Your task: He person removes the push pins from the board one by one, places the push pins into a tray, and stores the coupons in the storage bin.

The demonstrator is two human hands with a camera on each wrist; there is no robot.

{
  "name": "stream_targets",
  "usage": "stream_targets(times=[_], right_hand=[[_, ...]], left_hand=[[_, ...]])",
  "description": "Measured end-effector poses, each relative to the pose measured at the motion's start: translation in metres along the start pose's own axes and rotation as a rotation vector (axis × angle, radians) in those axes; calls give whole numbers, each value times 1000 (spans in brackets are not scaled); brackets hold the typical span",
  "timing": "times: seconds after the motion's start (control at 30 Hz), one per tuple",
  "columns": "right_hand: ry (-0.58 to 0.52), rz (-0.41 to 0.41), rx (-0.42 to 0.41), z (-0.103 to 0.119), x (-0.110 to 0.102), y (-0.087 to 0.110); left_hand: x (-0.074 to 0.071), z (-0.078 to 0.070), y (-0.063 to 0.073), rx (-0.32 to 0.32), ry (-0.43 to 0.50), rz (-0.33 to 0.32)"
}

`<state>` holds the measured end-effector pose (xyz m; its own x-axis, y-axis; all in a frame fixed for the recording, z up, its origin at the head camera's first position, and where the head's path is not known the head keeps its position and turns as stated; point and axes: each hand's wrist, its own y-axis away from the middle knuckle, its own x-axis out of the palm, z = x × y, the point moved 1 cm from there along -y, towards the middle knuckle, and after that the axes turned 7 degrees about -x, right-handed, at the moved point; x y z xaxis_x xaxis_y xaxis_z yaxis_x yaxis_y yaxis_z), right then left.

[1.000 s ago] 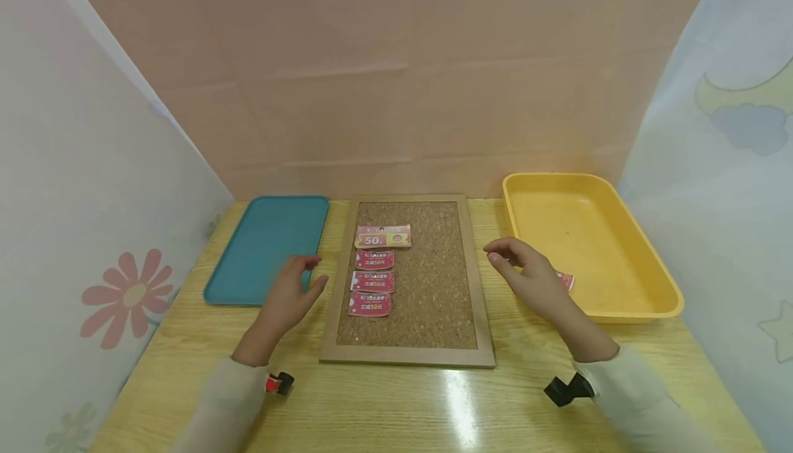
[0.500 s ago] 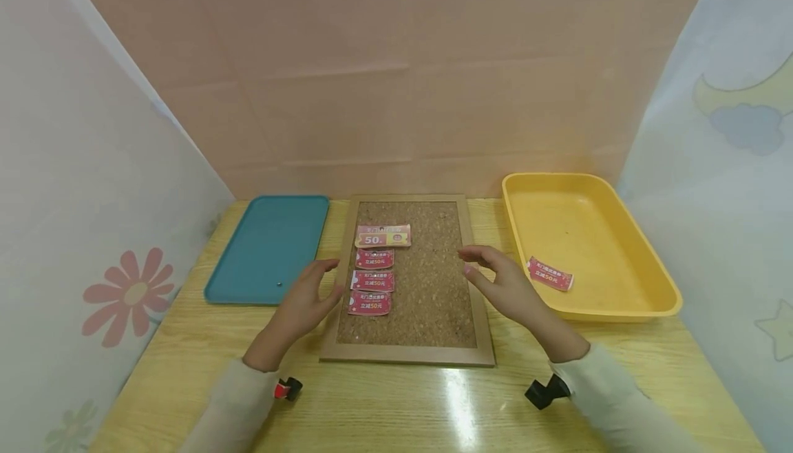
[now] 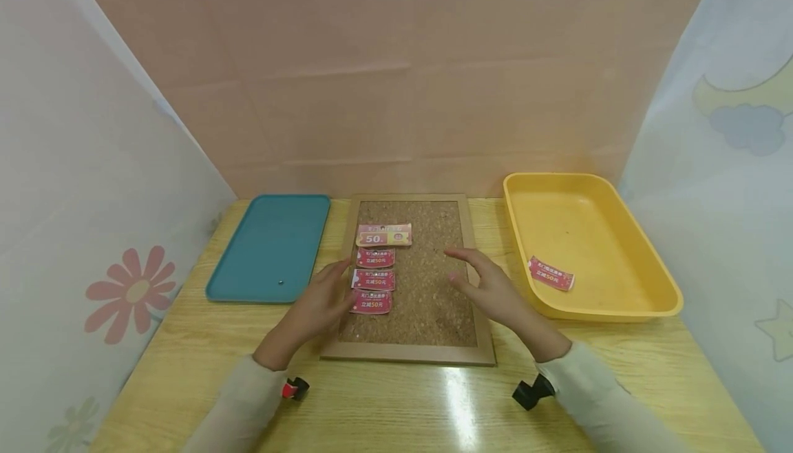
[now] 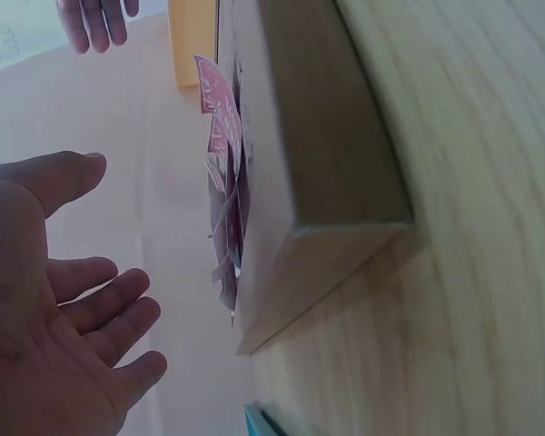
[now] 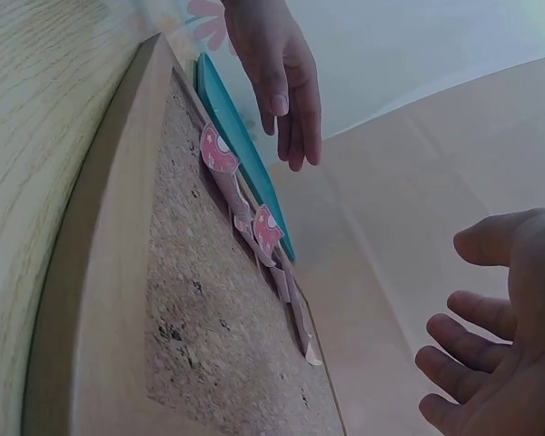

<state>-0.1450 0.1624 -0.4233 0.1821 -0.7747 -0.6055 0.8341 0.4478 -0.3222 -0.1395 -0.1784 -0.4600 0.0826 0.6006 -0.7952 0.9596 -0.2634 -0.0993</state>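
Observation:
My left hand (image 3: 317, 307) hangs over the left edge of the framed cork board (image 3: 427, 354), fingers loosely spread and holding nothing. Over the board's right edge, my right hand (image 3: 495, 293) is likewise relaxed with bare fingers. Several red coupons are fastened in a column on the cork's left side. The top coupon (image 3: 384, 235) is the largest; the lowest coupon (image 3: 370, 303) lies beside my left thumb. In the right wrist view the pinned coupons (image 5: 220, 150) curl up off the cork. Both palms face inward, seen in the left wrist view, where my left hand (image 4: 54, 309) is close.
A teal tray (image 3: 266, 239) on the left carries one small shiny pin (image 3: 281, 281). A yellow bin (image 3: 591, 233) stands right of the board, with a loose red coupon (image 3: 551, 275) near its front left corner. Fabric walls (image 3: 396, 74) enclose the wooden table (image 3: 396, 412).
Both hands have moved inward over the board's edges, the left from beside the teal tray, the right from beside the yellow bin. The coupon in the bin and the pin on the tray are now uncovered.

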Motion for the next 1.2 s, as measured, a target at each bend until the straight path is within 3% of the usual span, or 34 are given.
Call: stream_targets(times=[0.23,0.53,1.0,1.2], right_hand=[[-7,4,-5,1,12,-4],[-29,8,18,1,30,-9],[-87,40,27,11,57,-17],[-89,17,28,10,68,-19]], left_hand=[[3,-4,-1,55,-14,-9],[6,-13,-5,50,-44,25],[16,-17,-11,14,-4,106],[21,-20,-13,-21,-4,134]])
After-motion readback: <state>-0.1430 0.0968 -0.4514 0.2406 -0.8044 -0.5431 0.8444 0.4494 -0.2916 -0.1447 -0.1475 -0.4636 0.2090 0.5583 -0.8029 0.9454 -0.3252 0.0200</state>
